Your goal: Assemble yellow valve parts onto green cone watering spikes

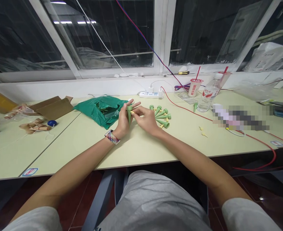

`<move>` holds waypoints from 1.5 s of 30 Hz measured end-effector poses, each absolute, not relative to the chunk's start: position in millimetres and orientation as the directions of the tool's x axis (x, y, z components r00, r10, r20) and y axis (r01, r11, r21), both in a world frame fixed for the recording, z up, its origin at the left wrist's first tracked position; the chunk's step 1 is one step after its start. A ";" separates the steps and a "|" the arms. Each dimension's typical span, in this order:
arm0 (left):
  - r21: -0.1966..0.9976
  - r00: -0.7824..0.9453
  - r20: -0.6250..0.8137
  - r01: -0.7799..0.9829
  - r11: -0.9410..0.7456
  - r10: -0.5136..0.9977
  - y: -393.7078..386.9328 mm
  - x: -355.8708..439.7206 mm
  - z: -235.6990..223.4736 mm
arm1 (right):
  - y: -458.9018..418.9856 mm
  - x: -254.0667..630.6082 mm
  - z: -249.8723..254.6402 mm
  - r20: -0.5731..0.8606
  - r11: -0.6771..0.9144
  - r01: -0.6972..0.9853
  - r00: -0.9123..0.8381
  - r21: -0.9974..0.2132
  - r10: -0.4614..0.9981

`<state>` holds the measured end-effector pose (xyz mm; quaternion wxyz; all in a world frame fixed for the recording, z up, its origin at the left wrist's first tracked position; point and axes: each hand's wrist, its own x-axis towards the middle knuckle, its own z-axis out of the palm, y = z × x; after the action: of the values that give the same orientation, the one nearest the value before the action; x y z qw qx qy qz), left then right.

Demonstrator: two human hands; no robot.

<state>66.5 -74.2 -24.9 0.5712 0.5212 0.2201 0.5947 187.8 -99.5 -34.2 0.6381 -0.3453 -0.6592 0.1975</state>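
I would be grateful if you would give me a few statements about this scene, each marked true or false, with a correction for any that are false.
The left hand holds a green plastic cone. True.

The right hand lies flat on the table. False: it is raised, its fingertips at a small yellow piece by the cone.

A watch is on the right wrist. False: it is on the left.

More green cones lie to the right of the hands. True.
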 end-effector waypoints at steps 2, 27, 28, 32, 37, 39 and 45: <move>0.853 0.183 0.399 -0.435 -0.290 0.898 -73.9 67.6 -27.4 | -99.2 186.7 -34.4 0.674 0.659 0.157 0.081 -0.736 0.734; 0.852 0.343 0.515 -0.305 -0.426 0.786 -47.2 51.5 -30.3 | -89.4 202.6 -24.6 0.382 0.373 -0.273 0.021 -0.887 0.924; 0.857 0.347 0.508 -0.291 -0.424 0.789 -47.3 49.3 -29.1 | -88.7 205.1 -23.9 0.376 0.368 -0.276 0.027 -0.888 0.926; 0.870 0.308 0.492 -0.195 -0.452 0.814 -50.8 42.7 -25.0 | -84.9 214.6 -22.4 0.380 0.380 -0.266 0.053 -0.886 0.923; 0.911 0.331 0.410 -0.179 -0.370 0.850 -50.9 38.7 -20.8 | -78.7 222.5 -25.5 0.381 0.376 -0.264 0.033 -0.888 0.924; 0.929 0.359 0.368 -0.173 -0.326 0.858 -49.0 37.3 -20.6 | -77.0 226.3 -27.6 0.384 0.375 -0.244 0.015 -0.894 0.923; 0.954 0.441 0.296 -0.172 -0.244 0.847 -51.0 38.1 -19.8 | -76.0 236.6 -31.4 0.440 0.433 -0.134 -0.023 -0.891 0.898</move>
<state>38.1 -51.0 -19.8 0.5557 0.6417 0.2629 0.4586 236.6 -76.0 -31.4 0.6165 -0.3294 -0.5801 0.4183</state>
